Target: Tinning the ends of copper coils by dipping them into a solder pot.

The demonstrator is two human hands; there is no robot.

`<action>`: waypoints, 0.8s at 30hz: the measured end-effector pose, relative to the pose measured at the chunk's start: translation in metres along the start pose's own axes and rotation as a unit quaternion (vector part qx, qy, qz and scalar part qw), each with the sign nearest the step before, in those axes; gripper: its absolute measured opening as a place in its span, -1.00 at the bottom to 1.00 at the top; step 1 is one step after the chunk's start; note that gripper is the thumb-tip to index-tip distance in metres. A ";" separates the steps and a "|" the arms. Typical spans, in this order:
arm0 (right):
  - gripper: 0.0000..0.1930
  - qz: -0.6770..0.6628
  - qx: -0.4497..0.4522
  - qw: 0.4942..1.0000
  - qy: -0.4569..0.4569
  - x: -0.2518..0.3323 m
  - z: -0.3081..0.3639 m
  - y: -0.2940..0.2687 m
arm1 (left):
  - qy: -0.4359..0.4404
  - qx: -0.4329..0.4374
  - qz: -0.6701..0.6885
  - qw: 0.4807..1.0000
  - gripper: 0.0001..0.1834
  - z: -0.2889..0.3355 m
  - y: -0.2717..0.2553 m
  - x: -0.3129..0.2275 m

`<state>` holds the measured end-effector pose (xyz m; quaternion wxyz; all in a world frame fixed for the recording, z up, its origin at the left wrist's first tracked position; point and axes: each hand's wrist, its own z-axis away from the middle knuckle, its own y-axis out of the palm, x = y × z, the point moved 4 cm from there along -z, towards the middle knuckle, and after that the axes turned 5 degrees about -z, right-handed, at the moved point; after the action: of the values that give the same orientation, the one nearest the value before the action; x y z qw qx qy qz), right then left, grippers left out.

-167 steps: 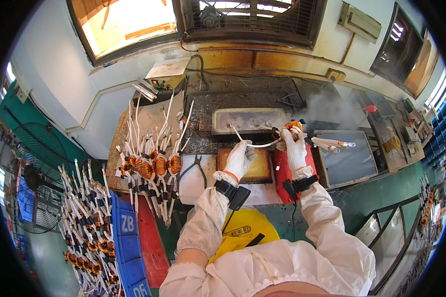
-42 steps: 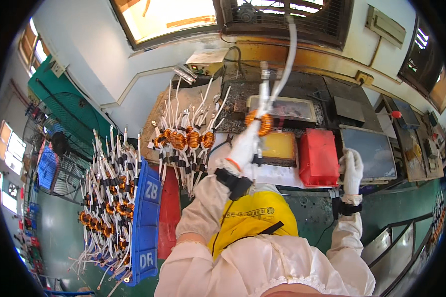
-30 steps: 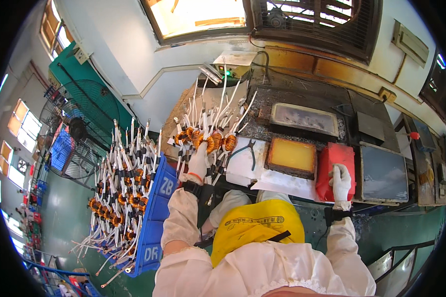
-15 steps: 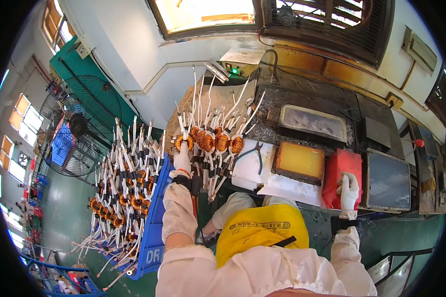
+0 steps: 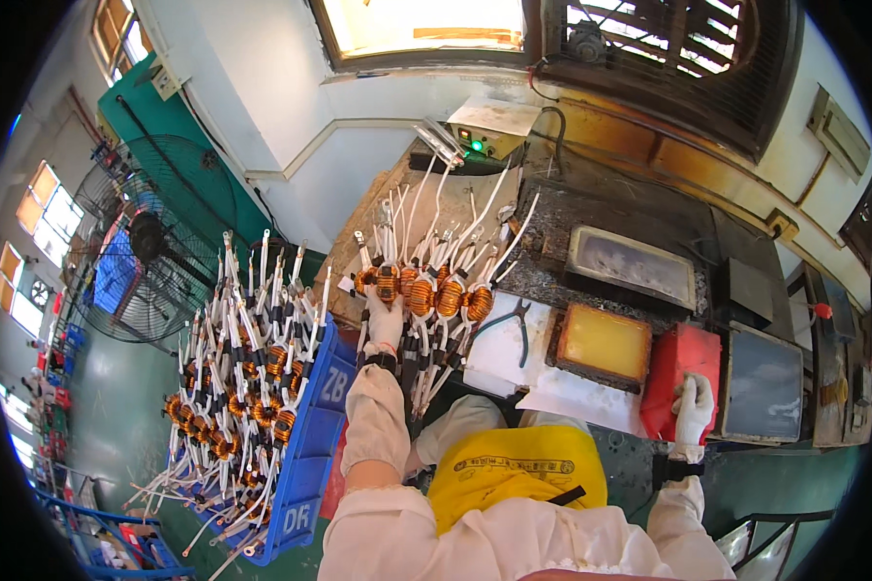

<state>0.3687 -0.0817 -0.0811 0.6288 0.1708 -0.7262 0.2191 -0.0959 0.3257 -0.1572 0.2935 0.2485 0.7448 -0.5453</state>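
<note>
My left hand [image 5: 386, 320], in a white glove, closes on a copper-wound toroidal coil [image 5: 386, 284] at the left end of a row. Several more wound coils [image 5: 448, 298] stand beside it, their white-sleeved leads pointing up and hanging down. My right hand [image 5: 693, 409], also gloved, is closed at the near side of a red box [image 5: 683, 363]. What its fingers hold, if anything, is hidden. Left of the red box sits a dark-framed tray with a yellow surface [image 5: 603, 341]. Pliers with dark handles [image 5: 521, 329] lie on white paper [image 5: 499, 360].
A blue crate [image 5: 310, 455] piled with similar coils [image 5: 233, 387] stands at my left, before a large fan [image 5: 145, 237]. Across the bench are a grey-topped rectangular pan [image 5: 633, 266], a control box with a green light [image 5: 494, 131] and a grey panel [image 5: 763, 382].
My left hand has shifted right along the coil row, from the leftmost coil to one beside it. My right hand stays by the red box, slightly lower. The whole view has shifted a little.
</note>
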 end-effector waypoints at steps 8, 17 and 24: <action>-0.84 0.033 -0.031 0.999 -0.016 0.007 0.005 0.002 | 0.023 -0.023 0.048 0.998 -0.43 0.006 0.015 -0.003; -0.85 0.078 -0.033 0.995 -0.046 0.007 0.005 0.003 | 0.056 0.042 0.022 0.997 -0.47 -0.037 0.016 0.009; -0.86 0.071 -0.024 0.996 -0.046 0.007 0.002 0.007 | 0.069 0.090 -0.146 0.983 -0.30 -0.028 -0.003 0.006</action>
<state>0.3625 -0.0765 -0.0753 0.5813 0.1137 -0.7700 0.2371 -0.1068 0.3517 -0.1532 0.1355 0.1995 0.7393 -0.6287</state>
